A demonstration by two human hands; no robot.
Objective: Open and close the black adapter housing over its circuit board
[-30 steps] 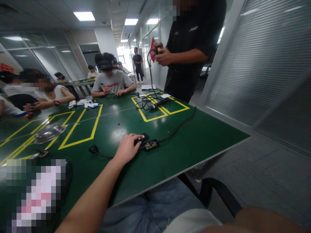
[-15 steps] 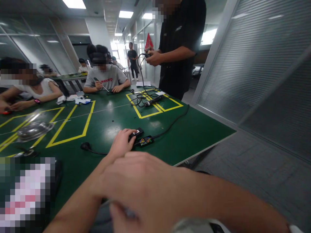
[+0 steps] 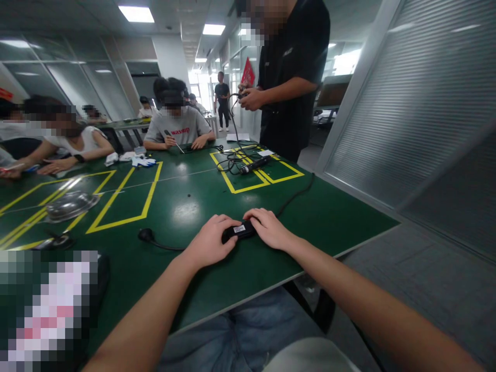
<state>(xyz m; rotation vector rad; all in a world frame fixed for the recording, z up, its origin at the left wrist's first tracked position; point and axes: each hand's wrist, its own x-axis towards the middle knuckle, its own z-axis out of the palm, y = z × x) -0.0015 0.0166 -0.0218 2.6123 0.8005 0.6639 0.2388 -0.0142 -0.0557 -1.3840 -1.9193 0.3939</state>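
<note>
A black power adapter [image 3: 244, 231] with a white label facing up lies on the green table [image 3: 186, 289]. My left hand [image 3: 214, 239] grips its left end, thumb at the near side and fingers over the far side. On its right end, my right hand [image 3: 269, 226] closes with bent fingers, covering that part. From the left a cord with a black plug [image 3: 146, 235] runs towards the adapter, partly behind my left hand. A black cable [image 3: 296, 195] leads away behind my right hand to the upper right. The circuit board is hidden.
Yellow tape outlines [image 3: 143, 212] mark the table. A black electric screwdriver [image 3: 254, 164] lies among tangled cables. A metal bowl [image 3: 72, 205] in plastic sits at left, white gloves [image 3: 143, 161] farther back. One person [image 3: 294, 77] stands across the table; others sit around it.
My right hand has moved from close to the camera forward onto the adapter's right end. The black cover, previously beside the exposed circuit board under my left hand, now lies over it.
</note>
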